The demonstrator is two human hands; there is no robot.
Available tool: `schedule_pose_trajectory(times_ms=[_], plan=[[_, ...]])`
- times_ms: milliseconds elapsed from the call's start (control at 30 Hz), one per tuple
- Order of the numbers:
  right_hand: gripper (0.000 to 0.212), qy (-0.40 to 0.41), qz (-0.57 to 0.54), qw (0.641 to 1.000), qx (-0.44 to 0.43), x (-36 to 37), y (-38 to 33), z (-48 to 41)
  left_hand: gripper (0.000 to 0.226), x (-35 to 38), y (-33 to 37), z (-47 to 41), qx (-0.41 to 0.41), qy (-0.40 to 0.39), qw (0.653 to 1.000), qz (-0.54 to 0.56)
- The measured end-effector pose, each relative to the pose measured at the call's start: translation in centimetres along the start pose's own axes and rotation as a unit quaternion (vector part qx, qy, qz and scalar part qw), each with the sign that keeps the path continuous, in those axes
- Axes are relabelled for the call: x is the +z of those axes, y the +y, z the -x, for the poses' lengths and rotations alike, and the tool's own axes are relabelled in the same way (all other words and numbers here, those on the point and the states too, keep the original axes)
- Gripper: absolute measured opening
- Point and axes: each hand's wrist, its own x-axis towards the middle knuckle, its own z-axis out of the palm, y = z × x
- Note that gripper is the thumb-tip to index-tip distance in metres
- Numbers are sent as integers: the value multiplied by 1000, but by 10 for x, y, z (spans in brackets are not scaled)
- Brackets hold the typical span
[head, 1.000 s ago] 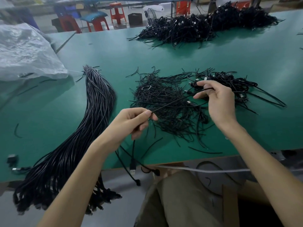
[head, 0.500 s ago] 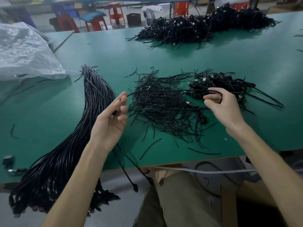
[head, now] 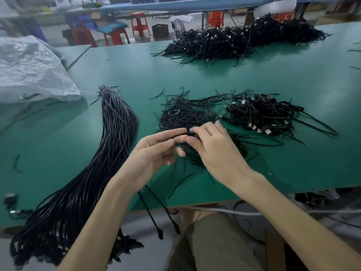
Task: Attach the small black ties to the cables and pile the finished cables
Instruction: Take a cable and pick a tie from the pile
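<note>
My left hand (head: pixel 154 153) and my right hand (head: pixel 213 151) meet fingertip to fingertip over the loose heap of small black ties (head: pixel 181 114). Between them they pinch a folded black cable (head: pixel 156 214), whose two ends hang down past the table's front edge. Whether a tie is also between the fingers is hidden by blur. A long bundle of untied black cables (head: pixel 111 145) lies to the left and droops over the edge. The small pile of finished cables (head: pixel 261 114) sits just right of the ties.
The green table (head: pixel 293 163) also carries a large heap of bundled cables (head: pixel 238 42) at the back. A crumpled clear plastic bag (head: pixel 29 71) lies at the left. Stray ties dot the surface. Red stools (head: pixel 139 24) stand beyond the table.
My hands were apart, stretching a cable between them. They have come together over the near part of the tie heap, and the cable now hangs doubled below my left hand.
</note>
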Motion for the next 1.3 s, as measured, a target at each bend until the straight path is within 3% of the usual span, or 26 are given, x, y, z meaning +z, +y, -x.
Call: schedule_pose_trajectory(times_ms=[167, 300, 467, 600, 700, 800, 867, 933, 1000, 1067, 1167, 1300], plan=[[34, 33, -137, 990, -7, 17, 3, 9, 34, -15, 5, 10, 20, 63, 990, 121], [34, 30, -200, 979, -22, 24, 2, 15, 39, -16, -2, 12, 12, 84, 965, 248], [35, 12, -204, 978, -32, 33, -1, 20, 42, -2, -6, 5, -11, 125, 976, 179], [35, -25, -226, 974, -24, 37, -2, 22, 47, 13, -3, 4, 29, 101, 955, 277], [44, -52, -258, 965, -8, 36, 1, 23, 45, 18, 7, 8, 38, 25, 939, 342], [63, -58, -247, 967, 12, 28, 12, 19, 52, 20, 17, 17, 36, -33, 976, 212], [69, -36, -227, 973, 36, 20, 18, 14, 57, 23, 20, 24, 28, -76, 997, 12], [67, 14, -216, 974, 70, 12, 23, 9, 58, 28, 18, 28, -15, -145, 970, -192], [68, 66, -220, 969, 89, 6, 25, 4, 53, 37, 15, 27, -72, -199, 935, -285], [69, 92, -229, 966, 76, 0, 21, -2, 48, 47, 6, 23, -65, -163, 922, -346], [66, 97, -258, 960, 41, -5, 8, -2, 43, 60, -8, 16, -19, -32, 938, -344], [62, 123, -257, 959, 5, -6, -11, 8, 51, 66, -15, 9, 12, 73, 988, -136]])
